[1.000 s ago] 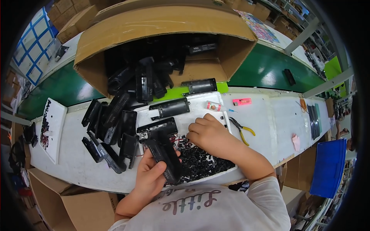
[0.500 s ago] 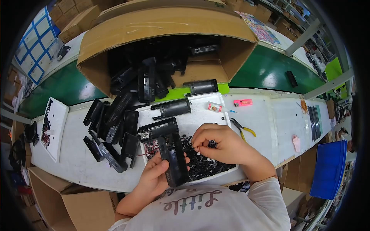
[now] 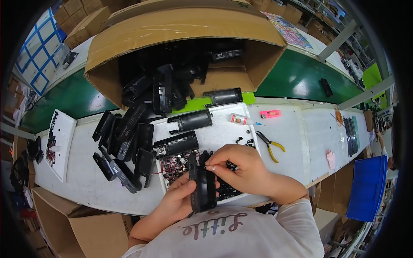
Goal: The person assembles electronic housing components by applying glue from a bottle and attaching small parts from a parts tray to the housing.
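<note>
My left hand [image 3: 178,195] is closed round a black plastic housing [image 3: 204,191], a hollow shell held upright near my chest. Against the housing's upper end, my right hand [image 3: 241,167] pinches a small pale part [image 3: 213,168] between thumb and fingertips; its exact kind is too small to make out. Beneath both hands lies a white foam tray [image 3: 219,131] with many small black pieces [image 3: 228,189] and thin red and black wires [image 3: 174,167]. Two more black shells, one nearer [image 3: 176,145] and one farther [image 3: 191,121], rest on the tray's left side.
A large open carton [image 3: 185,32] of black housings faces me, and a pile of housings [image 3: 127,142] sits left. Rightward are a glue bottle [image 3: 239,119], a pink lighter [image 3: 270,114] and yellow-handled pliers [image 3: 270,146]. A white tray [image 3: 64,146] stands far left, a blue bin [image 3: 367,189] right.
My left hand has shifted the housing slightly right. The right hand has come down and left, bringing its fingertips to the housing's upper end. More wires and loose black pieces now show in the tray.
</note>
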The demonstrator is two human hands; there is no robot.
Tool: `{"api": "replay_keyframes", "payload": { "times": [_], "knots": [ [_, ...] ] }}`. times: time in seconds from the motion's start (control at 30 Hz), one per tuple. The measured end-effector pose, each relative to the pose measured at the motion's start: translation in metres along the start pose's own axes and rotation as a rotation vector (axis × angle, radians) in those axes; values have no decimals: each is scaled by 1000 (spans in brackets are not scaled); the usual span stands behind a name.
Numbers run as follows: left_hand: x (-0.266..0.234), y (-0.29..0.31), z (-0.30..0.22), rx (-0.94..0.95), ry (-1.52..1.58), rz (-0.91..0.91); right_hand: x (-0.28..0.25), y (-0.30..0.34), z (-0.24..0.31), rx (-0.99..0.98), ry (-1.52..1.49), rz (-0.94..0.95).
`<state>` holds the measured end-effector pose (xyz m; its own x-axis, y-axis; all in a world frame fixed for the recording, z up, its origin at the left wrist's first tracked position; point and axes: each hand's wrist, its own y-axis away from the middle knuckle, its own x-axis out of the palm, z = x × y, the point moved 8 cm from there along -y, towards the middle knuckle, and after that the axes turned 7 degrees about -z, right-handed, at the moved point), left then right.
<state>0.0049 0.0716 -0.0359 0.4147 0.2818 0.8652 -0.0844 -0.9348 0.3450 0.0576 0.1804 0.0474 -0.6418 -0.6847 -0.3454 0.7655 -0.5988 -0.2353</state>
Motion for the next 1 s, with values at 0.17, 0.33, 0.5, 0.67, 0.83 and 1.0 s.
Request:
{"api": "replay_keyframes", "payload": {
  "times": [0.17, 0.33, 0.5, 0.67, 0.83, 1.0],
  "knots": [
    [4, 0, 3, -26, 23, 15, 4, 1, 5, -124, 23, -35],
    [4, -1, 5, -35, 46, 26, 6, 1, 3, -154, 63, -33],
    [2, 0, 8, -54, 78, 23, 7, 2, 7, -224, 96, -44],
    [0, -2, 10, -92, 131, 10, 10, 5, 18, -353, 199, -61],
    [3, -2, 2, -10, -99, -141, 10, 5, 13, -331, 212, -26],
    [12, -2, -1, -98, -28, -47, 4, 1, 7, -139, 149, 59]
  ]
}}
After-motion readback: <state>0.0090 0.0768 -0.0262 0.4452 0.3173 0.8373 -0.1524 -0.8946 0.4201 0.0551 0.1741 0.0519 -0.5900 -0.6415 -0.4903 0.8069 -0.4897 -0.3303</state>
